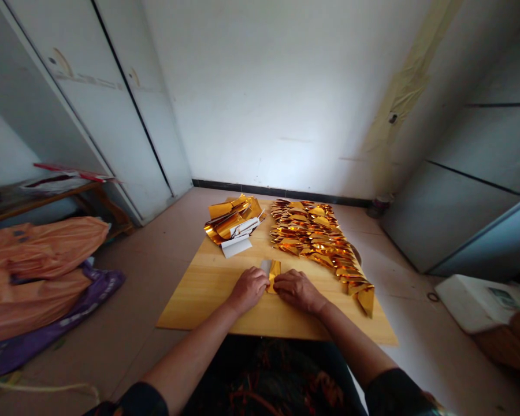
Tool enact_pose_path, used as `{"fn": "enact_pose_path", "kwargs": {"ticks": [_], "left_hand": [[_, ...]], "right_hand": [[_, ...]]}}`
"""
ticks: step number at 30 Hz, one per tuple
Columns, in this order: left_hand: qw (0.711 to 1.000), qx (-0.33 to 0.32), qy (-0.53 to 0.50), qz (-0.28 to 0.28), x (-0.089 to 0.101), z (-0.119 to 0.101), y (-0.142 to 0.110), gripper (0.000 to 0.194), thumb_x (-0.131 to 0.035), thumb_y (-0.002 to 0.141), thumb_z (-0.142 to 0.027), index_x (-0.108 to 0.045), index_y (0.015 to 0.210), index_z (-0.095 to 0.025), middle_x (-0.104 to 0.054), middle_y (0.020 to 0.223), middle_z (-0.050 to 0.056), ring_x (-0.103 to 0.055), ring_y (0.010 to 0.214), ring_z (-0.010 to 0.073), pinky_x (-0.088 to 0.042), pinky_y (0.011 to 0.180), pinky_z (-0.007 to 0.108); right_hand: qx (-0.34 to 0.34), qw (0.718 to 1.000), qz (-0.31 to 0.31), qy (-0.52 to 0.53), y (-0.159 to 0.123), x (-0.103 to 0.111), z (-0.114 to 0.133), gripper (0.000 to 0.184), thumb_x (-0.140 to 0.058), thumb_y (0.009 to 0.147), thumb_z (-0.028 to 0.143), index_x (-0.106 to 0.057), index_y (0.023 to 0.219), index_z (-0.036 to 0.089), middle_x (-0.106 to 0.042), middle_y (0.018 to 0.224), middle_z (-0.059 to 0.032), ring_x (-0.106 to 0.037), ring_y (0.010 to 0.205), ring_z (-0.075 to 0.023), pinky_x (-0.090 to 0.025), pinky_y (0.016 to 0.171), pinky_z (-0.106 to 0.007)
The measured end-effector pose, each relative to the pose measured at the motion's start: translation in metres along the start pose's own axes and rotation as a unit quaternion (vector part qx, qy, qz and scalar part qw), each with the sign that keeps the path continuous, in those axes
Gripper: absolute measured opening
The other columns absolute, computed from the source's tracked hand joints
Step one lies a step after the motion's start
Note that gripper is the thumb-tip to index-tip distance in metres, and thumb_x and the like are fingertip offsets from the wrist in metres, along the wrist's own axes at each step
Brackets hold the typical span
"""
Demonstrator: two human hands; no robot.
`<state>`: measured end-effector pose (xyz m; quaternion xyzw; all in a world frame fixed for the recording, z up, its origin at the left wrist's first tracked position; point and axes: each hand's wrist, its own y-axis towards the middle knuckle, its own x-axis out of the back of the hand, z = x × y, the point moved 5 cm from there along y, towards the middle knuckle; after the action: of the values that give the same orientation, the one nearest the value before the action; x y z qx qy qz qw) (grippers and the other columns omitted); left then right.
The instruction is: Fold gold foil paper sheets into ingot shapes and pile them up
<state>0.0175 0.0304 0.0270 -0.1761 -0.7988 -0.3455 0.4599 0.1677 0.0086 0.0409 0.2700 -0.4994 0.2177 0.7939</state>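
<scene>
A small sheet of gold foil paper [274, 269], partly folded with its pale back showing on the left, lies on the wooden table [195, 300] between my hands. My left hand [252, 287] grips its left edge with curled fingers. From the other side, my right hand [301, 290] presses its fingers together on the right edge. Beyond my left hand is a loose heap of gold foil sheets [231, 222], some turned white side up. To the right stand rows of folded gold foil pieces [312, 231], running down toward the table's right edge.
A wall rises behind the table. Pale cabinets [112, 86] stand at the left, near orange and purple bags [47, 277] on the floor. On the right are a grey refrigerator-like cabinet [459, 173] and a white box [476, 300].
</scene>
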Motion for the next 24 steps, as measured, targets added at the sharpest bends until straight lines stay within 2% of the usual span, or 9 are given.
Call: {"fn": "enact_pose_path", "kwargs": {"ticks": [7, 13, 18, 24], "left_hand": [[0.999, -0.021, 0.03, 0.028, 0.006, -0.006, -0.005, 0.015, -0.064, 0.077, -0.028, -0.065, 0.091, -0.021, -0.064, 0.094, 0.003, -0.054, 0.091, 0.0189, -0.042, 0.082, 0.033], [0.997, -0.044, 0.062, 0.013, 0.004, -0.009, -0.003, 0.011, -0.057, 0.085, -0.029, -0.067, 0.084, -0.023, -0.064, 0.084, 0.002, -0.055, 0.086, 0.0166, -0.038, 0.078, 0.032], [0.996, -0.045, 0.071, -0.004, 0.003, -0.008, -0.005, 0.017, -0.053, 0.088, -0.029, -0.068, 0.082, -0.024, -0.065, 0.083, 0.001, -0.054, 0.083, 0.0154, -0.037, 0.076, 0.032], [0.997, -0.031, 0.068, -0.006, 0.004, -0.006, -0.005, 0.017, -0.053, 0.088, -0.029, -0.069, 0.083, -0.026, -0.066, 0.085, 0.001, -0.055, 0.084, 0.015, -0.035, 0.079, 0.033]], "right_hand": [[0.005, 1.0, -0.015, 0.005, 0.007, -0.01, -0.013, 0.021, -0.051, 0.09, 0.034, -0.069, 0.098, 0.03, -0.066, 0.107, -0.0027, -0.054, 0.097, -0.0176, -0.036, 0.084, -0.032], [-0.001, 0.999, -0.021, 0.045, 0.008, -0.01, -0.019, 0.02, -0.052, 0.09, 0.035, -0.07, 0.098, 0.03, -0.066, 0.107, -0.0023, -0.056, 0.098, -0.0174, -0.039, 0.087, -0.032], [0.009, 0.995, -0.022, 0.093, 0.007, -0.007, -0.021, 0.022, -0.052, 0.086, 0.022, -0.068, 0.1, 0.028, -0.065, 0.108, -0.0026, -0.059, 0.099, -0.0162, -0.042, 0.089, -0.031], [-0.019, 0.997, -0.04, 0.061, 0.006, -0.011, -0.024, 0.021, -0.055, 0.084, 0.023, -0.069, 0.1, 0.028, -0.06, 0.118, -0.0063, -0.057, 0.107, -0.0193, -0.044, 0.089, -0.034]]}}
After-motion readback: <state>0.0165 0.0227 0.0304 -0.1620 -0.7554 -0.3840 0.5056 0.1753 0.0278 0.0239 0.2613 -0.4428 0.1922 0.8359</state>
